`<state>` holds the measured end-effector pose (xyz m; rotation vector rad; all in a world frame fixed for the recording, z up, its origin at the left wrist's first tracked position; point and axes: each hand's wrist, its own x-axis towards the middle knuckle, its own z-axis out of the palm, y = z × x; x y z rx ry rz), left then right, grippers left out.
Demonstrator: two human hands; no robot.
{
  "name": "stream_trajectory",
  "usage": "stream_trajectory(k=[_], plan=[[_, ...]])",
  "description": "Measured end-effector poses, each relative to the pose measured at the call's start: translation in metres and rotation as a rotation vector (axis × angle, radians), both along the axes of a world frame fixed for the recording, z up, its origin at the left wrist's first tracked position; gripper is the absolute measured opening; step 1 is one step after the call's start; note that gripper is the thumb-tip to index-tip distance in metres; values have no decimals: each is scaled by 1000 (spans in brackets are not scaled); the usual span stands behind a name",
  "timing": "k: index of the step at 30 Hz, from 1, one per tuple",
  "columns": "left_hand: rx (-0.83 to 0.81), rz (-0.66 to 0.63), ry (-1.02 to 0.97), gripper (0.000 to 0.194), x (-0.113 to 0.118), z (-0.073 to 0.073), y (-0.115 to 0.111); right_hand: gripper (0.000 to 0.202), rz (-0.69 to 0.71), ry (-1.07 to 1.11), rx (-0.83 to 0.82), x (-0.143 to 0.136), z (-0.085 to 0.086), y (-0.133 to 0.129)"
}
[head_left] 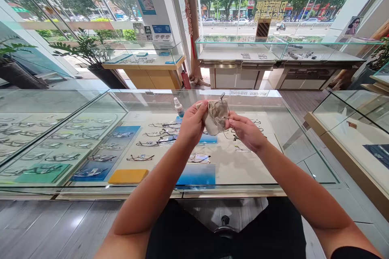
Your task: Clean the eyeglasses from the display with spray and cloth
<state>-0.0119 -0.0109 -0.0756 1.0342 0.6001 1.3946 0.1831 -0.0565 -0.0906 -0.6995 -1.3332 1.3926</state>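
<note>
Two hands work close together above the counter (pixel 249 170): left hand (pixel 192 123) pinching cloth (pixel 211 123), right hand (pixel 245 130) gripping glasses (pixel 223 108). Cloth meets glasses, neither yet set down. Bottle (pixel 178 108) stands toward ten o'clock.

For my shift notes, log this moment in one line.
left hand: holds beige cloth; right hand: pinches thin-framed glasses; contact: cloth against glasses; below: glass display case; nearby: small white bottle

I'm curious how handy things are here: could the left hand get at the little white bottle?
Probably yes. The white bottle stands just beyond the left hand, with nothing visible between them. That hand is holding a beige cloth, though, so its fingers would likely need freeing first.
</note>
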Motion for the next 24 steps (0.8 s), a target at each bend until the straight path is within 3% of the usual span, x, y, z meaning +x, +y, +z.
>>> stream_trajectory(k=[5, 10, 13, 17, 21, 24], plan=[[47, 132, -84, 39, -16, 9, 13, 25, -69, 52, 19, 14, 6, 3], [242, 241, 60, 57, -24, 14, 10, 22, -63, 106, -1, 20, 8, 7], [470, 389, 273, 53, -23, 9, 7, 21, -32, 116, 20, 22, 7, 8], [914, 565, 588, 36, -21, 3, 5, 23, 8, 44, 30, 27, 8, 8], [1196, 583, 810, 71, -19, 1, 2, 25, 64, -95, 42, 33, 15, 6], [1266, 561, 866, 78, -17, -1, 1, 25, 99, -180, 63, 35, 18, 5]])
